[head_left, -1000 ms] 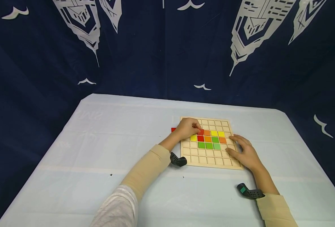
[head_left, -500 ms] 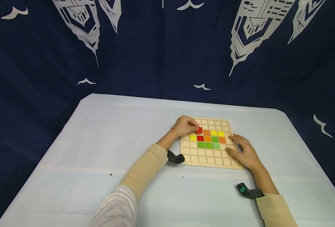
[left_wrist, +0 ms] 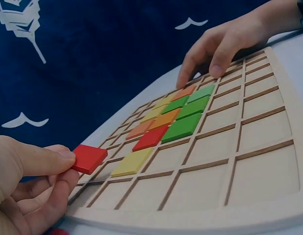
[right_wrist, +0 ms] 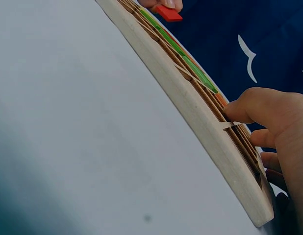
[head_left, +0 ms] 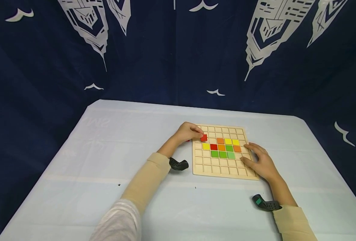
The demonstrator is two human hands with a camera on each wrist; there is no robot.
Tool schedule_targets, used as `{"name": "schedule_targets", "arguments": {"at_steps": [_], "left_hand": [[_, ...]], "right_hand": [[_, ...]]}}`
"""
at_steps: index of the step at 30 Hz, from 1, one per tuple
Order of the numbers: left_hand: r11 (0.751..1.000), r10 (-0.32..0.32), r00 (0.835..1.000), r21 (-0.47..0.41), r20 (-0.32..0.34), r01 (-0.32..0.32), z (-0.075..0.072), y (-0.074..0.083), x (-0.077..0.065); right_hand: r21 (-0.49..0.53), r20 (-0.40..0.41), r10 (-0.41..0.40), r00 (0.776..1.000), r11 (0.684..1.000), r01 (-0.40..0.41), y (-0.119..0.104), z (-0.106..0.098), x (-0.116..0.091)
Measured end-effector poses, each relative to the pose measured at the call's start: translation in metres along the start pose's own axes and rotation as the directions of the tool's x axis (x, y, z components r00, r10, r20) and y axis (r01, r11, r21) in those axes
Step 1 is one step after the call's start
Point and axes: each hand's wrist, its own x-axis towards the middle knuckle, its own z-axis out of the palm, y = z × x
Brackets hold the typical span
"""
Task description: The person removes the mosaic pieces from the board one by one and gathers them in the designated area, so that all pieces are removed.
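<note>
In the head view my left hand (head_left: 187,132) pinches a red square tile (head_left: 204,137) between thumb and fingers. It holds the tile over the upper left of the wooden grid board (head_left: 214,170); the left wrist view has this red tile (left_wrist: 88,159) raised and tilted. My right hand (head_left: 263,164) rests at the board's right edge, thumb and fingers spread. Set in the grid are green tiles (head_left: 223,154), yellow tiles (head_left: 227,141), orange tiles (head_left: 221,148) and one red tile (head_left: 213,147). The cell left of the top orange tile is bare.
A bit of red (head_left: 188,140) shows under my left wrist, beside the board, mostly hidden. The board lies on a white-covered table (head_left: 75,187). A dark blue curtain (head_left: 153,60) hangs behind. Black wrist devices (head_left: 179,164) sit on both forearms.
My left hand has lifted the red tile out of its cell in the upper tile row and moved left with it. My right hand has stayed at the board's edge.
</note>
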Motion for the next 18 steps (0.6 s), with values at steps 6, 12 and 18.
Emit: {"name": "schedule_targets", "arguments": {"at_steps": [6,12,18], "left_hand": [[0.985,-0.106,0.993,-0.133,0.049,0.111,-0.015,-0.004,-0.004],[0.978,-0.147,0.988,-0.141,0.044,0.152,-0.027,-0.008,-0.008],[0.97,-0.17,0.984,-0.17,0.044,0.175,-0.035,-0.011,-0.012]], "right_hand": [[-0.005,-0.004,-0.001,1.0,1.0,0.001,0.001,0.0,0.0],[-0.013,0.002,0.002,1.0,1.0,-0.002,-0.001,-0.001,0.0],[-0.028,-0.001,0.006,1.0,1.0,-0.006,-0.001,-0.001,0.0]]}}
